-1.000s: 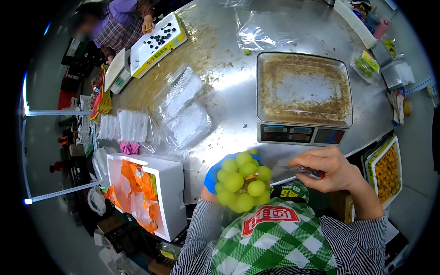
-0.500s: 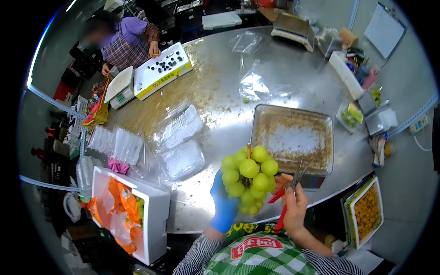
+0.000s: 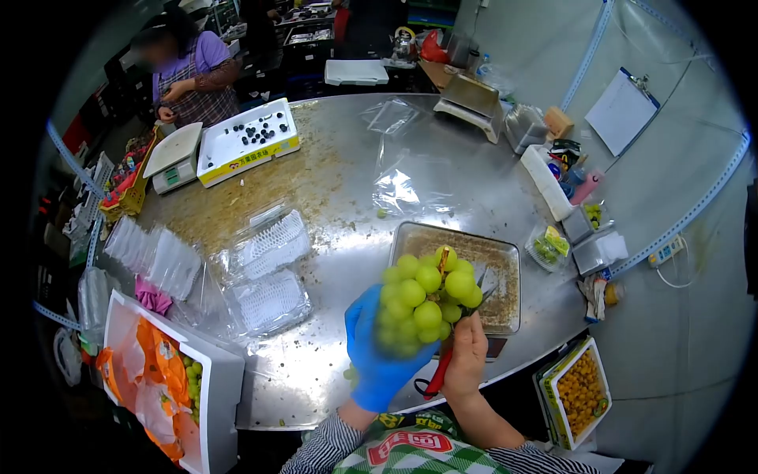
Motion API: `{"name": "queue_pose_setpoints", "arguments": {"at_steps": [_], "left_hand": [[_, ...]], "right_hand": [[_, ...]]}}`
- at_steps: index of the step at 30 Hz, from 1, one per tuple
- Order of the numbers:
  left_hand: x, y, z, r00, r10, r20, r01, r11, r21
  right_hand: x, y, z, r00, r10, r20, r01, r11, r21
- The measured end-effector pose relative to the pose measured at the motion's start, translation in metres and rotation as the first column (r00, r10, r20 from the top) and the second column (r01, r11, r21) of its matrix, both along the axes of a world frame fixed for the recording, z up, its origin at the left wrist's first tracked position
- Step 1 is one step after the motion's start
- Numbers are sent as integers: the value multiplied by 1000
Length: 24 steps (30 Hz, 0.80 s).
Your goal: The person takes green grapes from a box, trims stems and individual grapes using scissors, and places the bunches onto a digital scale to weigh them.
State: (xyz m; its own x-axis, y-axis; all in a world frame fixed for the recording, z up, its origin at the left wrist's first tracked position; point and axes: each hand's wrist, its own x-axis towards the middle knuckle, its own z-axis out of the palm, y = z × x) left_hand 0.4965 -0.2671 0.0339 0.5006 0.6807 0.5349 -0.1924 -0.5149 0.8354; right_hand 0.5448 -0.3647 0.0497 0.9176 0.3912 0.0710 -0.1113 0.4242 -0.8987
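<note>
A left hand [image 3: 375, 355] grips grapes [image 3: 426, 316], stem [image 3: 444, 259] toward 1 o'clock, at 10 o'clock from right-hand fingers [image 3: 471, 336] closed around shears [image 3: 442, 370].

Overhead light falls brightly on the table [image 3: 339, 197], throwing white glare off its metal and off the clear bags [image 3: 403, 186], while the floor area at the left sinks into shade. The wide lens bends straight lines and darkens to black at the corners; the lower grapes [image 3: 399, 336] look soft, and the person's face [image 3: 154, 49] is blurred out.
</note>
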Motion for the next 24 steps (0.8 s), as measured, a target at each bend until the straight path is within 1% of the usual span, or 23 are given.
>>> {"name": "queue_pose_setpoints", "arguments": {"at_steps": [1,3,6,8,10,13,14,16,19,20,21,22,23,24], "left_hand": [[0,2,2,1000,23,-21,-22,999,24],[-2,6,1,999,44,-11,-44,999,11],[-4,8,4,997,77,-20,-77,997,4],[-4,8,8,995,94,-44,-94,996,10],[-5,7,12,991,106,-81,-104,994,20],[-7,6,17,984,146,-98,-132,982,134],[-8,6,20,985,134,-104,-113,976,183],[-7,8,28,986,108,-123,-70,958,279],[-3,7,39,971,101,-218,-32,954,299],[-1,7,40,974,78,-214,-16,961,275],[0,9,40,976,56,-212,-1,968,249],[0,11,40,977,35,-211,13,975,221],[-1,12,44,980,-16,-198,43,990,132],[-3,15,42,985,-5,-175,26,993,114]], "right_hand": [[0,3,3,1000,15,-8,-15,1000,-7],[0,8,8,999,28,-39,-31,996,-80],[2,17,9,997,35,-65,-43,992,-116],[6,21,-1,996,61,-62,-65,995,-74],[7,26,0,992,88,-93,-87,996,13],[11,30,-4,974,137,-182,-118,987,112],[13,31,-8,963,156,-219,-127,982,139],[16,35,-15,923,226,-311,-144,953,265],[22,44,-30,854,303,-423,-117,904,411],[24,45,-34,829,325,-455,-100,886,452],[26,44,-37,816,370,-444,-133,868,479],[29,45,-43,812,375,-446,-114,852,510],[32,48,-51,807,383,-451,-95,836,540],[33,51,-56,798,392,-458,-78,820,567]]}}
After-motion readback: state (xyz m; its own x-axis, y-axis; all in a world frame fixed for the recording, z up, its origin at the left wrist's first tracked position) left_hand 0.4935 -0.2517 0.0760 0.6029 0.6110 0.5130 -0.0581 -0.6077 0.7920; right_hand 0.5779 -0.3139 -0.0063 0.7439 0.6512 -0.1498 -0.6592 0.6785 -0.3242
